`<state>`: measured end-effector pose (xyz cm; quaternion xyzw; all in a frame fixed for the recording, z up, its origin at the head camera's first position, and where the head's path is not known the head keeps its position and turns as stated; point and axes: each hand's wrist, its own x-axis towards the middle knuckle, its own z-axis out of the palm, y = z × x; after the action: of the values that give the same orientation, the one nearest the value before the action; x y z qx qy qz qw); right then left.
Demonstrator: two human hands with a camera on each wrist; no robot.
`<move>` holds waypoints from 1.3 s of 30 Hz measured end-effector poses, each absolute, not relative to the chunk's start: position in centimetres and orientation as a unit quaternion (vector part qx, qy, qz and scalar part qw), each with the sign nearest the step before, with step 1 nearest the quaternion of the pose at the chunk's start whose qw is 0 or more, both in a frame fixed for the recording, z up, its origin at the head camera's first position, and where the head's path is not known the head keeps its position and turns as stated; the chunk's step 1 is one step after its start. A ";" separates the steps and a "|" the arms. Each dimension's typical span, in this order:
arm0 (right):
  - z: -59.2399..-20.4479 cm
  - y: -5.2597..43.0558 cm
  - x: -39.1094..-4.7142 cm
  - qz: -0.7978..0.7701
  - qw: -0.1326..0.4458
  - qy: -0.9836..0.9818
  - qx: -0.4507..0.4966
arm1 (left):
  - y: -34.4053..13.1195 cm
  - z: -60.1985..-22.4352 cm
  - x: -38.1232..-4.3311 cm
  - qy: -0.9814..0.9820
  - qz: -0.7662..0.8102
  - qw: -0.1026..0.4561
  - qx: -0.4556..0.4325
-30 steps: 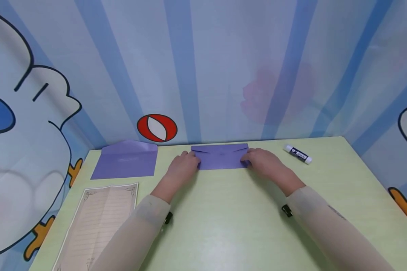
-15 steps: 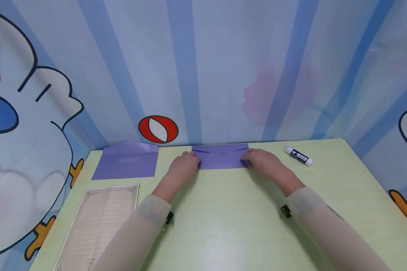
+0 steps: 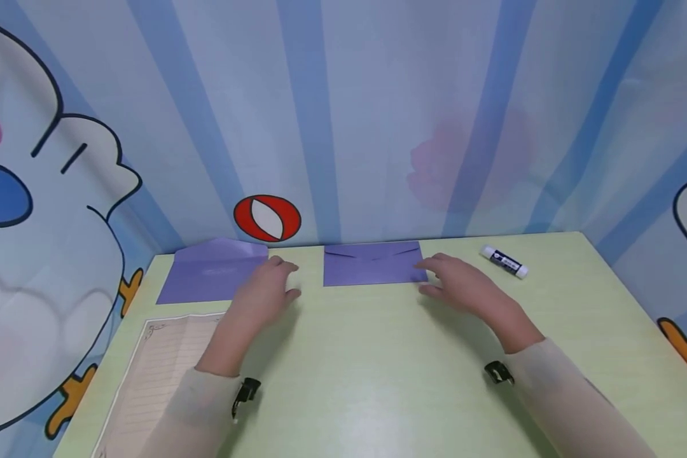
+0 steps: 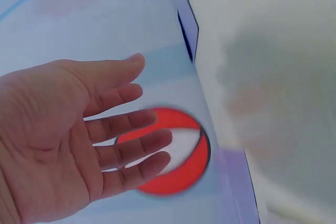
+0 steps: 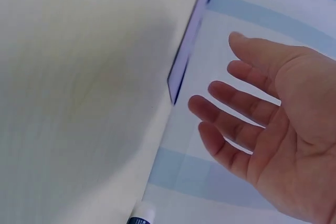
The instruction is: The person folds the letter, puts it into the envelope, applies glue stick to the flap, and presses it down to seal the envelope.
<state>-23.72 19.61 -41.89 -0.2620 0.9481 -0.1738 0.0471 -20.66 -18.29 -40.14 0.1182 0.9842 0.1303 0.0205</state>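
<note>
A purple envelope (image 3: 372, 267) with its flap folded down lies at the back edge of the table, in the middle. My right hand (image 3: 464, 283) hovers at its right end, fingers spread and holding nothing; the right wrist view shows that palm and its loose fingers apart from the paper. To the left, my left hand (image 3: 260, 296) is in the air, fingers extended, in front of a second purple envelope (image 3: 200, 277) whose flap stands raised. In the left wrist view the left palm is bare.
A sheet of lined letter paper (image 3: 160, 375) lies at the front left, partly under the left forearm. A glue stick (image 3: 504, 261) rests at the back right. The patterned curtain (image 3: 366, 127) rises behind the table's back edge.
Both hands have let go of the middle envelope. The left hand has moved left toward the other envelope; the right hand has drawn slightly back to the right.
</note>
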 end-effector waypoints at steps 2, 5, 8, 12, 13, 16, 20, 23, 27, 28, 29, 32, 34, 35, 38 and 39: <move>-41.7 20.2 -23.1 -0.197 0.057 0.946 -0.253 | -20.0 -39.9 -19.9 0.985 0.146 0.027 0.087; -41.5 20.9 -22.2 -0.225 0.064 0.942 -0.241 | -22.5 -39.6 -18.7 0.987 0.156 0.033 0.032; -41.3 21.5 -21.6 -0.242 0.067 0.940 -0.229 | -25.3 -39.5 -17.5 0.986 0.160 0.041 -0.015; -41.1 21.9 -21.1 -0.250 0.066 0.938 -0.229 | -29.4 -39.8 -15.8 0.983 0.162 0.060 -0.062; -41.1 21.9 -21.0 -0.251 0.067 0.938 -0.230 | -30.4 -39.9 -15.5 0.982 0.163 0.066 -0.075; -40.9 22.1 -20.7 -0.251 0.070 0.939 -0.225 | -33.1 -40.8 -14.6 0.977 0.159 0.086 -0.113; -40.8 22.1 -20.5 -0.250 0.069 0.940 -0.221 | -34.6 -41.6 -13.7 0.962 0.160 0.123 -0.184; -41.0 22.2 -20.5 -0.251 0.068 0.940 -0.220 | -34.9 -41.8 -13.2 0.953 0.155 0.145 -0.217; -41.4 22.2 -20.7 -0.251 0.066 0.939 -0.224 | -35.1 -42.3 -13.1 0.950 0.136 0.162 -0.231; -41.5 22.1 -20.8 -0.248 0.064 0.940 -0.226 | -35.1 -42.5 -13.2 0.948 0.134 0.165 -0.237; -41.6 22.1 -20.8 -0.242 0.062 0.941 -0.228 | -35.1 -42.6 -13.2 0.946 0.135 0.167 -0.243; -41.7 22.0 -20.8 -0.220 0.054 0.946 -0.230 | -35.2 -42.7 -13.4 0.939 0.144 0.172 -0.262; -41.8 22.0 -20.8 -0.202 0.046 0.950 -0.232 | -35.4 -42.6 -13.6 0.933 0.149 0.178 -0.275; -41.8 21.9 -20.7 -0.196 0.044 0.952 -0.232 | -35.4 -42.6 -13.6 0.931 0.149 0.181 -0.278; -41.8 21.9 -20.6 -0.182 0.038 0.955 -0.232 | -35.7 -42.6 -13.7 0.926 0.147 0.192 -0.289; -41.8 21.9 -20.5 -0.181 0.037 0.955 -0.233 | -35.7 -42.6 -13.7 0.924 0.148 0.194 -0.293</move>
<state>-20.54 21.90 -41.81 -0.2328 0.9548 -0.1810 0.0366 -13.74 -35.72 -42.59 -0.2931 0.9243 0.1482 0.1943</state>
